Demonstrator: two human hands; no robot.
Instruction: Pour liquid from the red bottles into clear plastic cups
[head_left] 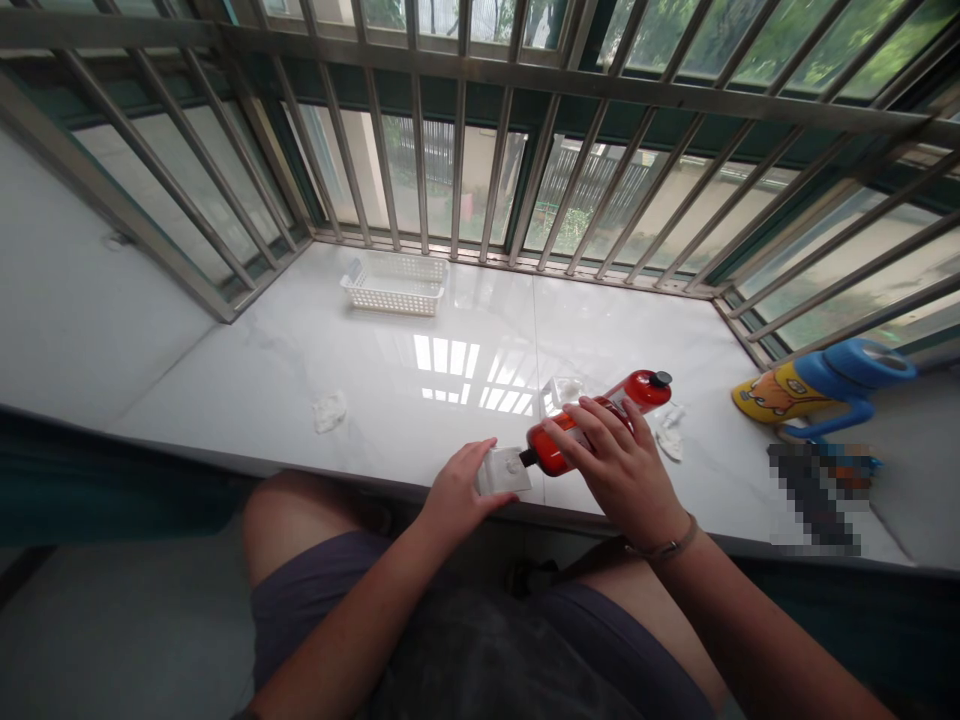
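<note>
My left hand (461,495) grips a small clear square box (504,472) at the counter's front edge, thumb and fingers on its sides. A little whitish matter shows in the box. My right hand (619,465) is wrapped round a red bottle (551,446), tilted with its black tip (529,458) down at the box; whether liquid flows is too small to tell. Just behind that hand stands a second red bottle (646,390) with a dark cap, partly covered by the fingers. Another clear box (561,393) sits beyond the tilted bottle, partly hidden.
A white perforated basket (395,297) rests by the barred window. Crumpled white pieces (328,411) lie on the left and right (670,443) of the marble-look counter (375,370). At the right stand a yellow-and-blue drink bottle (795,385) and a blurred-out dark object (814,500).
</note>
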